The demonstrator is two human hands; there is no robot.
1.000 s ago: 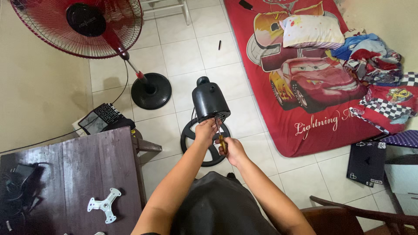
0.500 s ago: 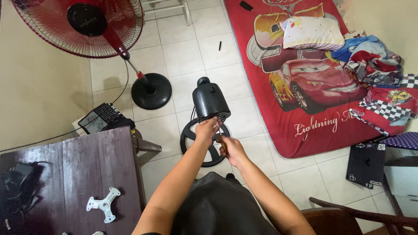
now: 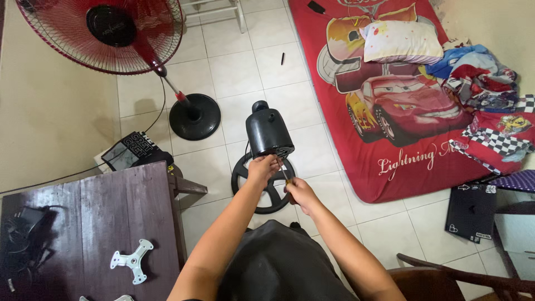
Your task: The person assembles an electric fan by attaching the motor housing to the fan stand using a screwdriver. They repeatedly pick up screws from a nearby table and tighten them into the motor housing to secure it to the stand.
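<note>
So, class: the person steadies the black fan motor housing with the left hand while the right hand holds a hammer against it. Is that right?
Not quite. The head view shows the right hand holding a screwdriver, not a hammer. The left hand does steady the black fan motor housing.

1. The fan motor housing (image 3: 269, 132) stands on the floor over its ring base (image 3: 262, 187), just beyond both hands.
2. The standing fan (image 3: 111, 33) is behind and left.
3. The mattress (image 3: 384, 100) lies right, a pillow (image 3: 398, 40) on it.
4. The table (image 3: 83, 223) sits left, bearing a bracket (image 3: 132, 261).

Two fans (image 3: 100, 33) (image 3: 268, 131), one screwdriver (image 3: 285, 174), one pillow (image 3: 399, 40)
</note>
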